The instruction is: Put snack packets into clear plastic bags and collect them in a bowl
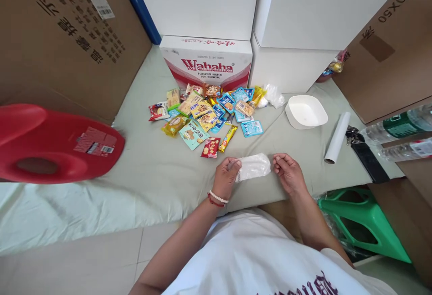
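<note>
My left hand (227, 176) pinches the left end of a folded clear plastic bag (254, 167), thumb on top. The bag lies flat and slightly crumpled above the front edge of the cloth-covered surface. Just off its right end is my right hand (288, 172), with thumb and fingertips closed together. Whether anything is between those fingertips is too small to make out. Beyond the hands lies a loose pile of wrapped snacks (202, 108). Closest to my left hand are a red snack packet (211, 147) and a yellow stick packet (227, 138).
A white bowl (306, 112) stands to the right, beside crumpled clear plastic (275, 96). Farther right are a white roll (337, 137), a black strap-like item (369, 162) and plastic bottles (401, 126). A Wahaha carton (207, 61) backs the pile. Left stands a red jug (67, 144).
</note>
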### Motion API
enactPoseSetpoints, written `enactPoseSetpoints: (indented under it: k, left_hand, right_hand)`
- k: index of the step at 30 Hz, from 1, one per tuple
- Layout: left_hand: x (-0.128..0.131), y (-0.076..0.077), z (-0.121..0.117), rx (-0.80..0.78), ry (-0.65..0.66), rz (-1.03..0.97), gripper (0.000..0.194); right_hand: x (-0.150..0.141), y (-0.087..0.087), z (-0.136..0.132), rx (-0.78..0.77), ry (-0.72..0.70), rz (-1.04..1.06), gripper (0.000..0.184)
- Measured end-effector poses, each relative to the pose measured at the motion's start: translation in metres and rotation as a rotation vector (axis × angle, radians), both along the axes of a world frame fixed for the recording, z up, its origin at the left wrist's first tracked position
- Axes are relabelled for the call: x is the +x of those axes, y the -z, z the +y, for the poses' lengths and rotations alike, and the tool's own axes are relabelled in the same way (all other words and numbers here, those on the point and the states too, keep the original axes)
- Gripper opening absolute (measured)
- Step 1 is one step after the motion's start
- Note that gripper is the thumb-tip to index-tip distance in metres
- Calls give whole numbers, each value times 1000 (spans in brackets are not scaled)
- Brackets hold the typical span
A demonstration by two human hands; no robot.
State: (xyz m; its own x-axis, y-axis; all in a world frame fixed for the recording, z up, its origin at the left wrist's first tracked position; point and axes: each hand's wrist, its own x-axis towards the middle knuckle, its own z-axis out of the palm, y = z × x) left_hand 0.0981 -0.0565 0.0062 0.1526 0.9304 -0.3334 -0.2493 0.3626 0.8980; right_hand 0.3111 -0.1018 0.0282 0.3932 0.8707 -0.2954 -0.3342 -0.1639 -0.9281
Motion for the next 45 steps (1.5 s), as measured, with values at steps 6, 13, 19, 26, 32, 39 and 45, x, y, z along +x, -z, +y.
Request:
enactPoseSetpoints:
  k: [6, 13, 19, 26, 32, 39, 45]
  left_hand:
    - [-2, -1, -9, 122, 19, 172, 38]
    - [-6, -10, -10, 74, 79, -38, 53]
    - [-12, -9, -7, -121, 119, -256, 53]
    - [-12, -7, 1, -73, 70, -160, 45]
    - [-20, -7, 6, -58, -84, -175, 45]
    - [-29, -11, 13, -60, -170, -272, 46]
    - [-15, -34, 0, 196, -18, -37, 39]
  right_hand:
    - [-15, -4, 3, 211, -161, -546, 29]
    - [-25, 4, 19, 353, -451, -892, 16]
    - [-20, 3, 17, 283, -422, -715, 19]
    - [-20, 7, 13, 350, -420, -628, 16]
    - [-6, 5, 6, 344, -259, -410, 10]
    - [64, -2, -8, 299, -522, -1015, 18]
    - [25, -47, -10, 349, -229, -1052, 26]
